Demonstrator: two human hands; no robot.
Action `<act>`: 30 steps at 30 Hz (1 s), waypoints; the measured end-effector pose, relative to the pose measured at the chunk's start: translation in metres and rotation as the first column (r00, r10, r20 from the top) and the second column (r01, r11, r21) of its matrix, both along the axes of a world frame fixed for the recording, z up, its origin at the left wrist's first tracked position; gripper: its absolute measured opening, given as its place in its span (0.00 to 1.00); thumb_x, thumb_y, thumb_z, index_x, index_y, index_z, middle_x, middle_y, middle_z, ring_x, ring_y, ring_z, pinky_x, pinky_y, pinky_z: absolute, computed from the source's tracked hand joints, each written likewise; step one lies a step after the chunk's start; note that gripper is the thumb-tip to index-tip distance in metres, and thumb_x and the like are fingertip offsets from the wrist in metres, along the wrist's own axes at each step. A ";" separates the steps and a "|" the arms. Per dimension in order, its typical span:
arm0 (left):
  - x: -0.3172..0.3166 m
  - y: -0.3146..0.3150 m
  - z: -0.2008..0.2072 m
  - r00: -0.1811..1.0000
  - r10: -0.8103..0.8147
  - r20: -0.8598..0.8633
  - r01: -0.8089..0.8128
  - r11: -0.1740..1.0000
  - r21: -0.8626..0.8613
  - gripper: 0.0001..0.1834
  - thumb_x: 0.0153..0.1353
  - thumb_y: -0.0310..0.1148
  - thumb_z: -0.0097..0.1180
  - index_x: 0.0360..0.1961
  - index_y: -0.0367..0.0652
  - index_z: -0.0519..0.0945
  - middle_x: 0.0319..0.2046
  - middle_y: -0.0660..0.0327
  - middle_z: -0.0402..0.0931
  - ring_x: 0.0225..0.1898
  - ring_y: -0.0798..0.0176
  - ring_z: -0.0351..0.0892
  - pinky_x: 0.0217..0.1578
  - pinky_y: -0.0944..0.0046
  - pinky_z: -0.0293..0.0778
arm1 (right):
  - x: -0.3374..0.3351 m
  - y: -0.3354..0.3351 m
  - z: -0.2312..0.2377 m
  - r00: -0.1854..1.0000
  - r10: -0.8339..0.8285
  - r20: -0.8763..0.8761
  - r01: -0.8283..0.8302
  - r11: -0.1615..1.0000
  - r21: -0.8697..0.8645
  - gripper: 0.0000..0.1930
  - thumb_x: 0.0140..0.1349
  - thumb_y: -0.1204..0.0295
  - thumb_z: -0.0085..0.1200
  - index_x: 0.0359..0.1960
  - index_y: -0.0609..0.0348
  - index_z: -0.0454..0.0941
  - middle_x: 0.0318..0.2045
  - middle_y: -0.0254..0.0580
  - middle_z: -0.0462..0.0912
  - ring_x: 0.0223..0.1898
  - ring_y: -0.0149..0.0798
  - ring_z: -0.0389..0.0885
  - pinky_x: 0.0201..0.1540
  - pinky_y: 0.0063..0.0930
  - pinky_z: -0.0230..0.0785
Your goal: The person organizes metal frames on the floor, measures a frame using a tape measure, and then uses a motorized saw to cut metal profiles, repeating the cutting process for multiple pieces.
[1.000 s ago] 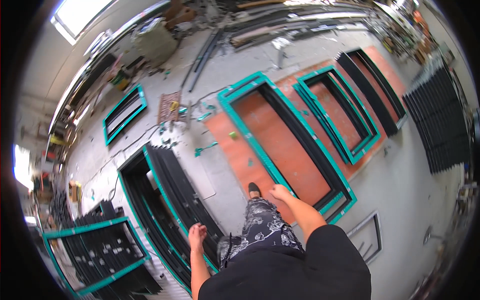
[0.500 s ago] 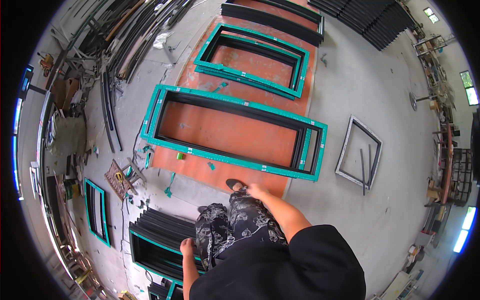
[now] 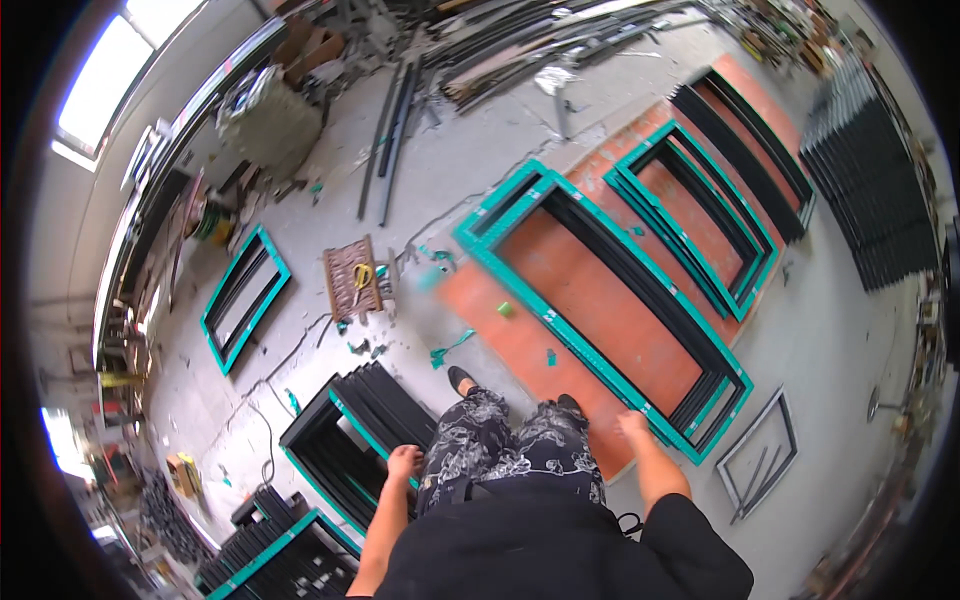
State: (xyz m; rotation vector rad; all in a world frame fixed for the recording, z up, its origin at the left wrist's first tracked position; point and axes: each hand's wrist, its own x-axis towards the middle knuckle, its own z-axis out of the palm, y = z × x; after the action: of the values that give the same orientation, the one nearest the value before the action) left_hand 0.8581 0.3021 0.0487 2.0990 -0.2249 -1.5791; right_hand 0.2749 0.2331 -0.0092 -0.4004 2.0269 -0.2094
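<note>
My left hand (image 3: pixel 404 462), fingers curled loosely in and holding nothing I can see, hangs beside a stack of black frames (image 3: pixel 372 400) with green-taped faces. My right hand (image 3: pixel 632 425) hangs at my right side and looks empty; its fingers are slightly blurred. Nearest to it is a long rectangular frame stack (image 3: pixel 548 315) covered in green tape, lying on an orange floor sheet (image 3: pixel 480 305). A hand's shadow or contact with that stack cannot be made out. Beyond lies a second green-taped frame stack (image 3: pixel 640 205).
A woven-topped stool (image 3: pixel 350 280) bears yellow-handled scissors (image 3: pixel 362 278). A single green frame (image 3: pixel 222 345) lies at left, a pale frame (image 3: pixel 722 468) at right. Green tape scraps (image 3: pixel 452 346) and a green roll (image 3: pixel 505 310) litter the floor. Dark profiles (image 3: pixel 400 130) lie farther off.
My view has turned left, so the floor sheet and frames now sit farther right. My feet have stepped, and my right hand has swung from before my legs out to my side.
</note>
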 end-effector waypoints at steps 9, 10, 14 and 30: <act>0.182 -0.035 0.015 0.853 0.509 0.113 -0.518 0.851 0.080 0.07 0.59 0.32 0.49 0.38 0.44 0.74 0.25 0.60 0.78 0.23 0.64 0.77 0.21 0.67 0.72 | 0.291 -0.168 0.069 0.654 0.690 -0.311 -0.723 0.448 -0.526 0.14 0.54 0.61 0.56 0.34 0.60 0.82 0.32 0.52 0.82 0.36 0.53 0.80 0.42 0.42 0.72; 0.186 -0.041 0.010 0.850 0.522 0.079 -0.527 0.848 0.066 0.08 0.59 0.32 0.48 0.38 0.44 0.74 0.25 0.60 0.78 0.23 0.64 0.77 0.21 0.67 0.72 | 0.298 -0.180 0.071 0.677 0.697 -0.235 -0.664 0.441 -0.604 0.13 0.55 0.63 0.56 0.34 0.61 0.82 0.34 0.52 0.82 0.38 0.52 0.80 0.43 0.40 0.72; 0.172 -0.073 -0.006 0.917 0.398 -0.012 -0.393 0.911 0.121 0.11 0.60 0.35 0.50 0.40 0.41 0.75 0.33 0.56 0.79 0.32 0.58 0.78 0.31 0.62 0.74 | 0.291 -0.210 0.048 0.890 0.417 0.185 -0.333 0.871 -0.362 0.11 0.56 0.66 0.58 0.33 0.63 0.81 0.27 0.46 0.83 0.27 0.37 0.82 0.33 0.32 0.74; 0.291 -0.443 0.025 0.966 0.254 0.043 -0.252 0.966 -0.057 0.10 0.62 0.37 0.50 0.37 0.41 0.74 0.25 0.59 0.77 0.23 0.65 0.76 0.24 0.67 0.72 | 0.334 -0.521 0.009 0.672 0.734 -0.098 -0.740 0.661 -0.125 0.11 0.58 0.66 0.52 0.27 0.60 0.79 0.20 0.41 0.81 0.19 0.36 0.78 0.23 0.32 0.70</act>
State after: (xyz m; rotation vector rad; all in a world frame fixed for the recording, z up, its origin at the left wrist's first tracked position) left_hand 1.1492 -0.1409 0.0737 2.0381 -0.0118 -1.3579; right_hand 0.6085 -0.2883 -0.0005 -1.3058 1.7223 0.1585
